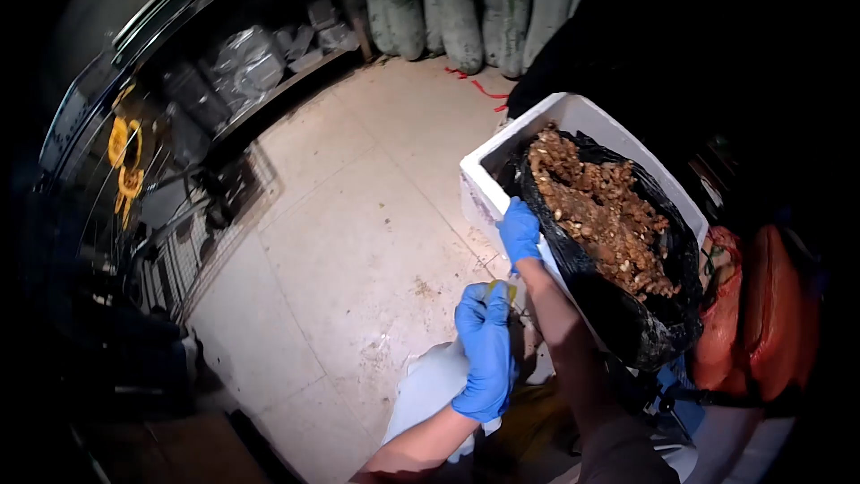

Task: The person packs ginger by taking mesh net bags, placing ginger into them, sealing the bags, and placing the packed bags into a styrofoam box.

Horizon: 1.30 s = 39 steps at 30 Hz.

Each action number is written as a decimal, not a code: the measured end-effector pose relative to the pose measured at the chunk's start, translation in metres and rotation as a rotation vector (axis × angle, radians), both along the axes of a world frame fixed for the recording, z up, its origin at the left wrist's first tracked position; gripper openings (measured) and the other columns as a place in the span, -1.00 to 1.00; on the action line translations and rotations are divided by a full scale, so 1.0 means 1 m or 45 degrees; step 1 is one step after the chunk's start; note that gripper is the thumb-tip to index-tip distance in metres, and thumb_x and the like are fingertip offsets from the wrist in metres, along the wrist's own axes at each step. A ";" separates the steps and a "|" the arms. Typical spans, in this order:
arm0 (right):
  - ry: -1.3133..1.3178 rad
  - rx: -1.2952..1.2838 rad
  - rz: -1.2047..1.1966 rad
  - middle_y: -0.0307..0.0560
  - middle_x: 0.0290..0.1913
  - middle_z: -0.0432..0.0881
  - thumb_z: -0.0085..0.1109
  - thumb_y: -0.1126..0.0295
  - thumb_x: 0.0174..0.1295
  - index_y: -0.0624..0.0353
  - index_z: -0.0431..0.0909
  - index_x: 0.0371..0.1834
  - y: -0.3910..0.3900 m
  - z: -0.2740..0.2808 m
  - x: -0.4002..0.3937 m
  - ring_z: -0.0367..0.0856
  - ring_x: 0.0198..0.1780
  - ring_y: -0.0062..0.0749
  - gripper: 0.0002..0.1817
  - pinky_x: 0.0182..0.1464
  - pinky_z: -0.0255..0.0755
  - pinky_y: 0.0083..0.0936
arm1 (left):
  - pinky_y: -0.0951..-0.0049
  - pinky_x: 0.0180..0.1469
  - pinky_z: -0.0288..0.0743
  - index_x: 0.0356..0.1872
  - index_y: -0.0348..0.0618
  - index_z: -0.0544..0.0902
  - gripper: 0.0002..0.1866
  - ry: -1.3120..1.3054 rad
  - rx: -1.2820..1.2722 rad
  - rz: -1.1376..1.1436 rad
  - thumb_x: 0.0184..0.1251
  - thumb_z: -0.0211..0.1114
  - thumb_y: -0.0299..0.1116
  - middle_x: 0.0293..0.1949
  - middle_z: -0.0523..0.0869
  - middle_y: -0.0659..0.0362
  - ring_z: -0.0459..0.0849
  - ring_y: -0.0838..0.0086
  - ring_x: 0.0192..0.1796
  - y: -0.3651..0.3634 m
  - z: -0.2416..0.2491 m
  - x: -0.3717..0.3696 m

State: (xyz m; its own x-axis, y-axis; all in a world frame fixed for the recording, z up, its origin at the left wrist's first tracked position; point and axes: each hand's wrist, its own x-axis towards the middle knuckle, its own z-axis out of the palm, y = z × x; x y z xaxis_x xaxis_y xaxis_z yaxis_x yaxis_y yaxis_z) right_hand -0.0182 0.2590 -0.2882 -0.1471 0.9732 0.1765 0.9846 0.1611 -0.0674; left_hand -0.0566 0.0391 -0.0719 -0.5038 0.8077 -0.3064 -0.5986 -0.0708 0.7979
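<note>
Overhead, looking down onto a tiled floor [358,242]. Both hands gloved in blue. Right hand [520,231] sits on the near rim of a white foam box [573,112], fingers curled over the edge, so it is closed on the box wall. Box is lined with a black bag [627,323] and heaped with brown knobbly roots [600,211], likely ginger; the bag's slack hangs over the near side. Left hand [484,350] is lower and nearer the body, closed round a small yellow-tipped tool [498,287]; blade or not, cannot tell. Beneath it lies a white sack [430,385], crumpled, mouth not clearly shown.

Judgement on doing this well: the box looks tilted toward the person, so the right hand should keep a firm hold on the rim and steady the weight while the left works; keep the tool tip pointed away from the right forearm, which crosses just beside it.

Position: roots lie up and right of the right hand, just beyond its fingertips, inside the bag, and apart from the left hand.

Metal shelving [224,63] at left, red net bag [761,305] at right.
</note>
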 end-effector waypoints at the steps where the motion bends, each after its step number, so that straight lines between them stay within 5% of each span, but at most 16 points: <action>1: 0.011 0.014 0.059 -0.03 -0.36 0.48 0.31 0.09 -0.25 0.21 0.29 -0.25 -0.016 0.012 0.001 0.53 -0.39 -0.30 -0.42 -0.36 0.42 -0.46 | 0.73 -0.51 0.16 -0.51 -0.13 0.42 -0.88 -0.159 0.006 -0.003 0.18 0.13 -0.40 -0.61 0.41 0.36 0.27 0.75 -0.57 -0.002 0.006 0.001; 3: -0.013 0.051 0.163 -0.07 -0.35 0.49 0.26 0.12 -0.18 0.21 0.31 -0.25 -0.037 0.022 -0.002 0.52 -0.42 -0.30 -0.49 -0.38 0.40 -0.44 | 0.73 -0.51 0.18 -0.47 -0.17 0.42 -0.88 -0.021 0.153 -0.017 0.19 0.12 -0.40 -0.62 0.40 0.36 0.29 0.75 -0.56 -0.002 -0.023 0.003; 5: 0.018 0.055 0.292 -0.05 -0.33 0.48 0.22 0.13 -0.15 0.23 0.31 -0.23 -0.052 0.019 0.002 0.50 -0.39 -0.30 -0.50 -0.35 0.39 -0.44 | 0.63 -0.31 0.31 -0.22 -0.25 0.44 -0.86 -0.150 0.418 0.013 0.18 0.05 -0.50 -0.36 0.45 0.30 0.38 0.62 -0.35 0.008 -0.067 0.019; 11: 0.258 -0.065 0.419 0.00 -0.25 0.47 0.12 0.15 -0.04 0.26 0.33 -0.16 -0.038 0.033 0.027 0.47 -0.29 -0.31 -0.54 -0.27 0.36 -0.44 | 0.57 -0.33 0.31 -0.28 -0.27 0.44 -0.87 0.002 0.260 -0.112 0.15 0.06 -0.50 -0.40 0.45 0.26 0.39 0.55 -0.37 0.042 -0.075 0.031; 19: 1.358 -0.617 0.277 0.06 -0.15 0.46 -0.02 0.18 0.10 0.31 0.36 -0.06 -0.050 0.085 0.054 0.42 -0.16 -0.31 -0.56 -0.15 0.33 -0.44 | 0.50 -0.35 0.31 -0.35 -0.30 0.44 -0.89 0.244 0.156 -0.168 0.10 0.07 -0.50 -0.45 0.45 0.20 0.40 0.47 -0.40 0.048 -0.084 0.019; 23: 1.724 -0.811 0.222 0.09 -0.10 0.45 -0.09 0.20 0.17 0.33 0.37 -0.02 -0.091 0.142 0.065 0.39 -0.10 -0.31 -0.56 -0.09 0.32 -0.44 | 0.43 -0.41 0.29 -0.45 -0.31 0.41 -0.87 0.644 0.091 -0.166 0.06 0.09 -0.44 -0.52 0.42 0.13 0.40 0.43 -0.45 0.018 -0.053 0.004; 26: 1.785 -0.695 0.186 0.04 -0.12 0.46 -0.10 0.25 0.19 0.37 0.39 -0.07 -0.140 0.183 0.085 0.39 -0.13 -0.34 -0.61 -0.10 0.31 -0.50 | 0.40 -0.41 0.29 -0.47 -0.29 0.40 -0.83 0.537 0.025 -0.404 0.03 0.13 -0.39 -0.51 0.43 0.09 0.41 0.40 -0.43 0.005 -0.059 0.022; 27: 1.774 -0.688 0.194 0.04 -0.11 0.46 -0.10 0.26 0.19 0.37 0.39 -0.07 -0.160 0.194 0.088 0.39 -0.13 -0.34 -0.61 -0.10 0.31 -0.50 | 0.37 -0.37 0.30 -0.44 -0.29 0.40 -0.79 0.232 0.023 -0.543 0.00 0.16 -0.35 -0.46 0.45 0.06 0.42 0.38 -0.37 -0.013 -0.045 0.025; 30: 1.737 -0.687 0.207 0.04 -0.11 0.45 -0.10 0.27 0.19 0.37 0.39 -0.07 -0.209 0.216 0.103 0.39 -0.12 -0.34 -0.62 -0.09 0.30 -0.49 | 0.43 -0.40 0.30 -0.41 -0.28 0.39 -0.80 0.401 0.072 -0.496 0.00 0.15 -0.38 -0.45 0.45 0.09 0.42 0.43 -0.37 -0.031 -0.059 0.058; 32: 1.695 -0.699 0.214 0.04 -0.11 0.45 -0.11 0.28 0.19 0.38 0.38 -0.07 -0.238 0.225 0.116 0.39 -0.11 -0.34 -0.63 -0.08 0.30 -0.49 | 0.52 -0.43 0.30 -0.42 -0.23 0.38 -0.86 0.226 0.053 -0.363 -0.01 0.13 -0.45 -0.45 0.43 0.16 0.41 0.50 -0.38 -0.040 -0.068 0.082; 34: 1.647 -0.721 0.219 0.04 -0.10 0.45 -0.11 0.29 0.19 0.38 0.38 -0.07 -0.262 0.232 0.128 0.38 -0.11 -0.34 -0.63 -0.08 0.29 -0.49 | 0.36 -0.49 0.45 -0.44 -0.22 0.55 -0.82 -0.182 0.270 -0.733 -0.05 0.26 -0.34 -0.61 0.55 0.13 0.53 0.50 -0.54 -0.074 -0.045 0.072; 36: 1.606 -0.736 0.224 0.04 -0.10 0.45 -0.12 0.30 0.19 0.38 0.38 -0.07 -0.284 0.237 0.136 0.38 -0.10 -0.34 -0.64 -0.07 0.29 -0.49 | 0.51 -0.55 0.35 -0.50 -0.24 0.55 -0.87 0.085 0.231 -0.702 0.00 0.20 -0.38 -0.66 0.52 0.20 0.45 0.60 -0.57 -0.095 -0.024 0.066; 38: 1.573 -0.743 0.224 0.04 -0.10 0.45 -0.12 0.31 0.20 0.38 0.38 -0.07 -0.301 0.239 0.145 0.38 -0.10 -0.35 -0.65 -0.06 0.28 -0.49 | 0.53 -0.54 0.33 -0.55 -0.26 0.54 -0.88 0.153 0.638 -0.709 -0.03 0.21 -0.40 -0.67 0.51 0.24 0.43 0.61 -0.57 -0.101 -0.045 0.077; 39: 1.556 -0.745 0.226 0.04 -0.09 0.45 -0.13 0.32 0.20 0.38 0.38 -0.07 -0.309 0.240 0.149 0.38 -0.09 -0.35 -0.65 -0.06 0.28 -0.49 | 0.54 -0.53 0.33 -0.59 -0.25 0.55 -0.89 -0.312 0.368 -0.877 -0.04 0.20 -0.42 -0.67 0.51 0.24 0.43 0.60 -0.57 -0.117 -0.014 0.065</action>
State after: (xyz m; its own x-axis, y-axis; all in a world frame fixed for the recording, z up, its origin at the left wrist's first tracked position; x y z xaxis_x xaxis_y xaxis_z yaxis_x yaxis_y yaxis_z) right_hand 0.1304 -0.0500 -0.0480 -0.3252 0.9346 -0.1443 0.2176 -0.0745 -0.9732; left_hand 0.0087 -0.0780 -0.0854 0.1939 0.9782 -0.0742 -0.7397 0.1954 0.6439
